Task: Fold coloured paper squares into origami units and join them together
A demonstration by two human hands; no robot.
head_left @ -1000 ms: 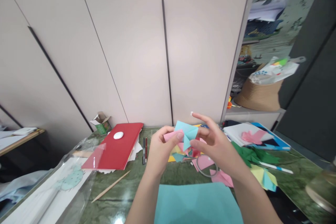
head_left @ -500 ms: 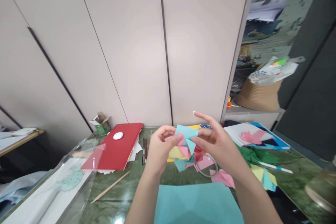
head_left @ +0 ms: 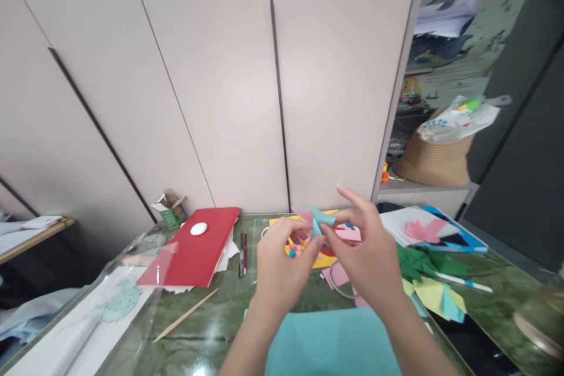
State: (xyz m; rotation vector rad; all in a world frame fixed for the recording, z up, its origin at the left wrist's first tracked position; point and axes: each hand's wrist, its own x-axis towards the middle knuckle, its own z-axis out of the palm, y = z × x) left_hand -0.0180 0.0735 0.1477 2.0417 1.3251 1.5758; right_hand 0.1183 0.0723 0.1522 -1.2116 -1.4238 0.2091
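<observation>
Both hands are raised over the table's middle, pinching a folded-paper piece [head_left: 318, 220] in light blue and pink. My left hand [head_left: 282, 258] closes on its left and lower side with thumb and fingers. On the right side, my right hand [head_left: 368, 252] grips the light blue part between thumb and fingers, index finger lifted away. The piece is seen nearly edge-on, and the hands hide some of it. Below the wrists lies a light blue paper sheet [head_left: 330, 343]. Behind the hands are a yellow sheet [head_left: 324, 261], small pompoms [head_left: 292, 254] and a clear ring-shaped item [head_left: 341, 282].
Left on the green table are a red folder [head_left: 198, 249] with a white disc, a wooden stick [head_left: 185, 314] and two pens [head_left: 244, 252]. On the right lie green paper [head_left: 423, 261], yellow folded paper [head_left: 434, 298], a marker [head_left: 467, 283] and a dark phone-like slab [head_left: 471, 341].
The folded paper has been turned from facing me to nearly edge-on. Pink, yellow and teal pieces seen beneath the hands no longer show there; the yellow sheet and pompoms now do.
</observation>
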